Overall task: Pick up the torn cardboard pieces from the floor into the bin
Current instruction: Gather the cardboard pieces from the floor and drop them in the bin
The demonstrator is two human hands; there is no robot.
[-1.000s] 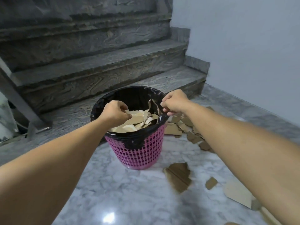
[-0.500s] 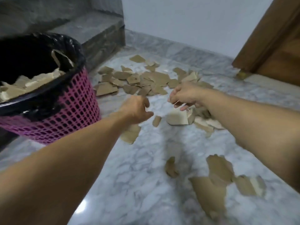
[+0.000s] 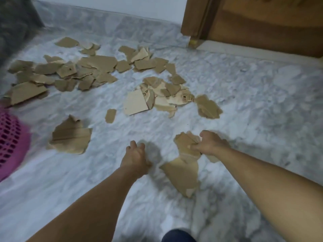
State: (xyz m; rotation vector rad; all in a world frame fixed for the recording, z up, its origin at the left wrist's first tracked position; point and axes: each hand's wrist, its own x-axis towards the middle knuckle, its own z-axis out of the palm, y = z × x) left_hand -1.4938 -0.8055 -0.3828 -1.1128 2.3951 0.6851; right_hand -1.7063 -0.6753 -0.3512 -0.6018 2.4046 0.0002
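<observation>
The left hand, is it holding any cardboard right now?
No, the left hand hovers over bare marble floor with nothing in it, while the right hand grips a torn cardboard piece.

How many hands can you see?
2. The left hand hovers over the floor, holding nothing. The right hand grips a cardboard piece.

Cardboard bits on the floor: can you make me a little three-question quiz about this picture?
1. True or false: the right hand is gripping a cardboard piece.
2. Which side of the picture shows the pink bin: A left, B right, C top?
3. Fill in: the left hand holds ____.

Key: 1 true. 2 A. 3 nothing; its fingers hang loosely curled over the marble floor.
</observation>
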